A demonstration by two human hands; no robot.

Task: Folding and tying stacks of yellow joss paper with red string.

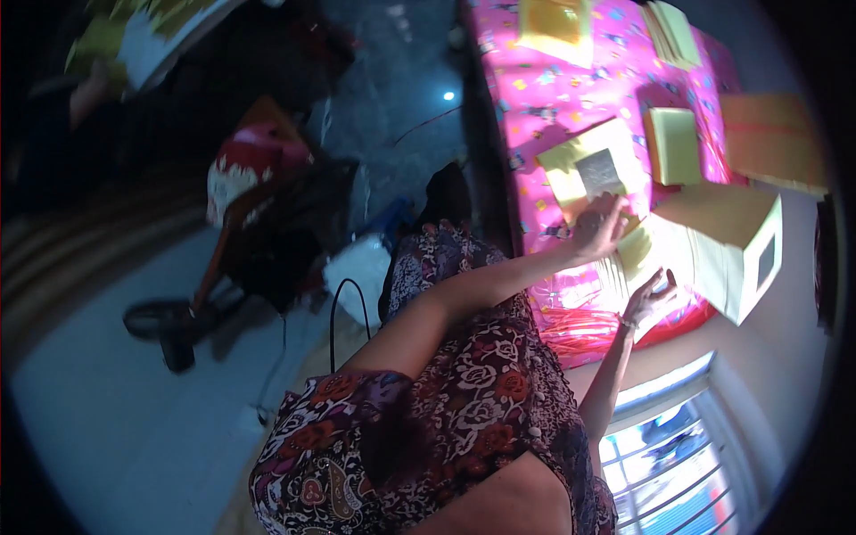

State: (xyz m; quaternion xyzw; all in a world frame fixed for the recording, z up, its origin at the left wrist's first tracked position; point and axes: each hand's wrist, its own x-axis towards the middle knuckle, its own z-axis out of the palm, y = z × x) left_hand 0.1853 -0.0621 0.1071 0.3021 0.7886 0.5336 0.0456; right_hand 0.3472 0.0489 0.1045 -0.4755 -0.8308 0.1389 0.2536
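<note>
My left hand (599, 229) reaches over the pink printed cover, its fingers loosely spread at the lower edge of a pale yellow paper piece (560, 176) with a dark square on it. My right hand (651, 299) is raised beside a stack of folded cream-yellow paper (635, 257), thumb and fingers apart. Nothing shows in its grasp. Right of the stack stands a larger yellow block of stacked paper (727, 236), with a dark square on its end. Strong glare washes out detail between my hands, so exact contact is hard to make out.
Red cords (597, 332) lie along the near edge of the pink cover (535, 98). More yellow bundles (673, 147) sit farther back, beside a brown cardboard piece (774, 143). A barred window (669, 464) is at lower right. Left are a dark fan (174, 330) and another person's hand (89, 94).
</note>
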